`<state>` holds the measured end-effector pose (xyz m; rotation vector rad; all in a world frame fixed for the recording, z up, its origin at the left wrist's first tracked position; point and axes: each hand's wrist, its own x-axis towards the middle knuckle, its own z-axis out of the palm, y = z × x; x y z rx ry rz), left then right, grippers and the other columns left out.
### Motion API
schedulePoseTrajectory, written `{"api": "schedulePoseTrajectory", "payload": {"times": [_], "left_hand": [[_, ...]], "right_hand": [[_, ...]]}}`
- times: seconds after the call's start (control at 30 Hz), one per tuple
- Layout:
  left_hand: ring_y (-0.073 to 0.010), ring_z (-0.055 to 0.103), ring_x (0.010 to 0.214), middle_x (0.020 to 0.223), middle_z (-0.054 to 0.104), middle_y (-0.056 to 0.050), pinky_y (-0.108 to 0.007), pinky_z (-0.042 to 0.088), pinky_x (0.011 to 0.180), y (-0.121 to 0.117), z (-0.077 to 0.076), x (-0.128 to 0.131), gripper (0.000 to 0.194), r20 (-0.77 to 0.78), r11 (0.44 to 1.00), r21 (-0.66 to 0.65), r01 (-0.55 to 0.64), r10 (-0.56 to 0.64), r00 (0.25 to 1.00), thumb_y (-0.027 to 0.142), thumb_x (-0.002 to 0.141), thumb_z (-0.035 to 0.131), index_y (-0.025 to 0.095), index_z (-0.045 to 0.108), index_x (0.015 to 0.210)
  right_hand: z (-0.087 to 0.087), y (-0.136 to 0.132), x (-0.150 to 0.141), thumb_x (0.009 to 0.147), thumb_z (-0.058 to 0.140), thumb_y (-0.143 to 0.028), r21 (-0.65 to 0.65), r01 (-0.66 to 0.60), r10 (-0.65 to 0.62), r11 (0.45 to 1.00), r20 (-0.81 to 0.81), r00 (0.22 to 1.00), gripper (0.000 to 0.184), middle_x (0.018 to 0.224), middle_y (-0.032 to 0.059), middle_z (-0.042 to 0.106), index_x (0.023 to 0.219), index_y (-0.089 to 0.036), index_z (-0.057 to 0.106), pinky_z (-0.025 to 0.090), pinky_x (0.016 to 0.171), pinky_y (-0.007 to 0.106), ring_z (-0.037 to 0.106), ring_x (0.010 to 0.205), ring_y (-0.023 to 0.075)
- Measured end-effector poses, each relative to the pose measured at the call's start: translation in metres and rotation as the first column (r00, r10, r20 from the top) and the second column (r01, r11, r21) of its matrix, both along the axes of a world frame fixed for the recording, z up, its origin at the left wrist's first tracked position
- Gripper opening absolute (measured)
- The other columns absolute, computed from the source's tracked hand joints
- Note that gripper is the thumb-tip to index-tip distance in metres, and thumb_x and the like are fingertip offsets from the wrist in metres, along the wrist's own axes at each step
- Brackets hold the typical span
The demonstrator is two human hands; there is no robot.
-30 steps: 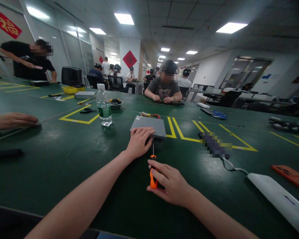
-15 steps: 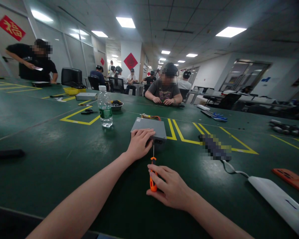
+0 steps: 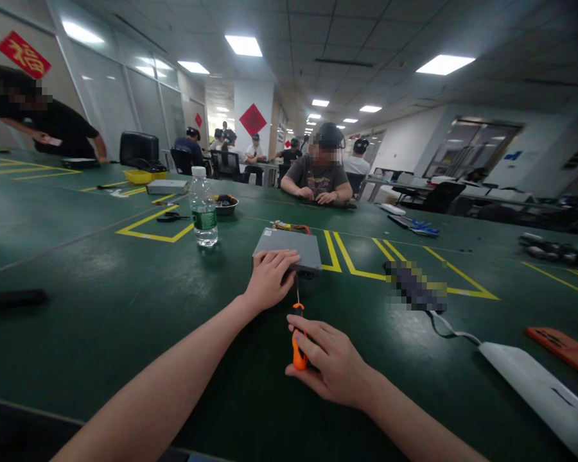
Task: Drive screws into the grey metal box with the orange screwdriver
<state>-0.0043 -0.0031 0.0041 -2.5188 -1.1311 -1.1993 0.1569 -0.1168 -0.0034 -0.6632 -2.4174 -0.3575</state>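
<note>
A flat grey metal box (image 3: 291,246) lies on the green table (image 3: 101,301) in front of me. My left hand (image 3: 268,279) rests on its near left corner, fingers curled over the top edge and pressing it down. My right hand (image 3: 330,359) is closed round the orange handle of a screwdriver (image 3: 297,333). The thin shaft points away from me, and its tip meets the near side of the box just right of my left hand. Coloured wires (image 3: 291,225) stick out behind the box.
A water bottle (image 3: 203,207) stands left of the box, with a small bowl (image 3: 225,203) behind it. A white device (image 3: 534,385) with a cable and an orange object (image 3: 561,343) lie at the right. A person (image 3: 320,167) sits across the table; others sit farther back.
A hand resting on the table at the far left has gone from view. The person standing at the back left has bent lower. My hands, the box and the screwdriver have barely shifted.
</note>
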Motion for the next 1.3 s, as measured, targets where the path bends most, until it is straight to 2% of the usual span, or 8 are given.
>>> {"api": "schedulePoseTrajectory", "payload": {"times": [0.23,0.37,0.5,0.77,1.3], "left_hand": [[-0.0199,0.049,0.113,0.123,0.057,-0.002,-0.039,0.028,0.092,-0.001,0.001,0.000,0.030,-0.003,1.000,0.007,0.005,-0.005,1.000,0.021,0.085,0.046,0.025,0.053,0.114],[-0.0202,0.048,0.114,0.124,0.057,-0.002,-0.039,0.028,0.092,0.000,0.001,-0.001,0.030,-0.008,1.000,0.004,0.005,-0.005,1.000,0.021,0.085,0.046,0.025,0.053,0.114],[-0.0204,0.048,0.114,0.124,0.056,-0.002,-0.039,0.028,0.092,0.000,0.000,-0.001,0.031,-0.009,1.000,-0.002,0.006,-0.006,1.000,0.021,0.085,0.046,0.026,0.052,0.115],[-0.0187,0.048,0.114,0.125,0.056,-0.001,-0.038,0.027,0.092,0.000,0.000,-0.001,0.030,-0.010,1.000,0.004,0.012,-0.012,1.000,0.022,0.086,0.045,0.025,0.051,0.115],[-0.0194,0.048,0.114,0.125,0.056,-0.001,-0.039,0.027,0.093,0.001,-0.001,0.000,0.030,-0.007,1.000,0.003,0.009,-0.009,1.000,0.022,0.086,0.046,0.026,0.052,0.115]], "right_hand": [[0.008,-0.002,0.000,0.089,0.044,-0.039,-0.045,0.032,-0.029,0.998,0.084,0.996,0.038,0.115,0.0187,0.057,0.116,-0.013,0.049,0.052,0.078,0.036,0.059,0.101,0.0240],[0.011,-0.003,0.001,0.089,0.043,-0.034,0.039,-0.019,0.016,0.999,0.088,0.996,0.035,0.111,0.0191,0.058,0.113,-0.012,0.052,0.052,0.077,0.035,0.058,0.102,0.0235],[0.012,-0.004,0.003,0.085,0.044,-0.031,0.119,-0.084,0.082,0.989,0.019,0.996,0.030,0.101,0.0176,0.062,0.103,-0.011,0.055,0.053,0.073,0.033,0.060,0.092,0.0210],[0.016,-0.010,0.016,0.077,0.046,-0.025,0.207,-0.084,0.090,0.975,-0.018,0.996,0.024,0.084,0.0128,0.064,0.092,-0.012,0.057,0.051,0.062,0.029,0.061,0.079,0.0186],[0.010,-0.003,0.021,0.077,0.047,-0.026,0.203,0.009,-0.008,0.979,-0.004,1.000,0.023,0.092,0.0160,0.062,0.092,-0.012,0.057,0.051,0.066,0.032,0.061,0.081,0.0200]]}}
